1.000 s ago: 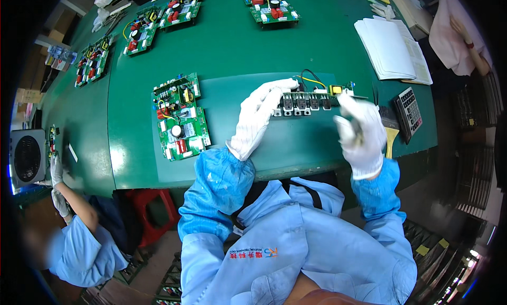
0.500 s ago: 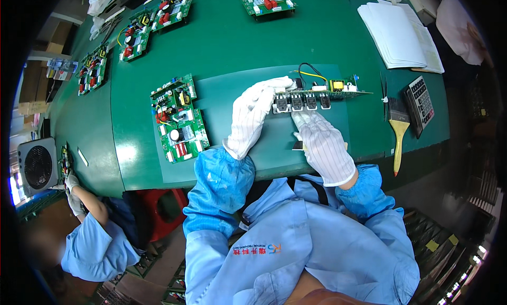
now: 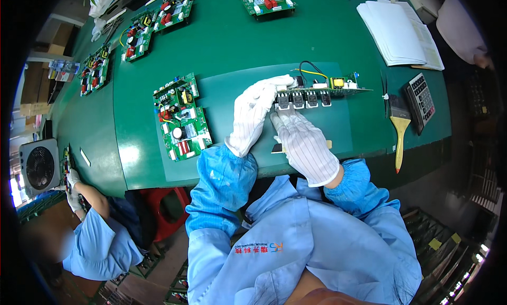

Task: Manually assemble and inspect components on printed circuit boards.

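A green circuit board (image 3: 344, 90) stands tilted on edge, with a row of black transistors (image 3: 298, 99) facing me. My left hand (image 3: 252, 113), in a white striped glove, is closed on the board's left end. My right hand (image 3: 305, 145), gloved alike, reaches under the transistor row with its fingertips by the leftmost one; whether they touch is hard to see. Out of both sides of the right palm pokes a slim tan thing with a dark end (image 3: 277, 148), mostly hidden by the hand. Yellow and black wires (image 3: 311, 71) arch above the board.
Another circuit board (image 3: 183, 118) lies left on the mat; several more (image 3: 266, 1) stand farther back. At right are a brush (image 3: 400, 128), tweezers (image 3: 385, 88), a calculator (image 3: 421, 101) and papers (image 3: 393, 33). A co-worker (image 3: 100, 236) sits left near a fan (image 3: 40, 166).
My right hand has slid left along the transistor row, the tan thing travelling with it. My left hand and the board stay nearly in place.
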Available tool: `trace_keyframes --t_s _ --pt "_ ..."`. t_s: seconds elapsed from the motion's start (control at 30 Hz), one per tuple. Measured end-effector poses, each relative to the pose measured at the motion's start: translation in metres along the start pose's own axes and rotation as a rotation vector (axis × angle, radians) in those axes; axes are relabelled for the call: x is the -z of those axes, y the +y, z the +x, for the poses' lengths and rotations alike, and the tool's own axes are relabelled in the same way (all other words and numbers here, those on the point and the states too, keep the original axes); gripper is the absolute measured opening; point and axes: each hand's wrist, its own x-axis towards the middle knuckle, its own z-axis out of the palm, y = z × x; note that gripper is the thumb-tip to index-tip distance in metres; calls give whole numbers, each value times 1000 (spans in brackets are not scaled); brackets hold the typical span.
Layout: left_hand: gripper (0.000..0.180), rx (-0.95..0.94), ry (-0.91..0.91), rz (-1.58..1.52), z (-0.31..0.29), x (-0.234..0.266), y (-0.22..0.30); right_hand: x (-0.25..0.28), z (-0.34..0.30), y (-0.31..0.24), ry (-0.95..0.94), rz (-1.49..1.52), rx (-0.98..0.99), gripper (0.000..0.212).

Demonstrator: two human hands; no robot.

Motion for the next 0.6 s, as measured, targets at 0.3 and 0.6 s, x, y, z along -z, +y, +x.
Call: trace_keyframes --t_s 0.3,0.6 --pt "33 60 46 -10 1 -5 1 24 -21 33 111 206 -278 41" --pt "42 71 73 77 0 -7 5 22 -36 65 267 177 -351 35"
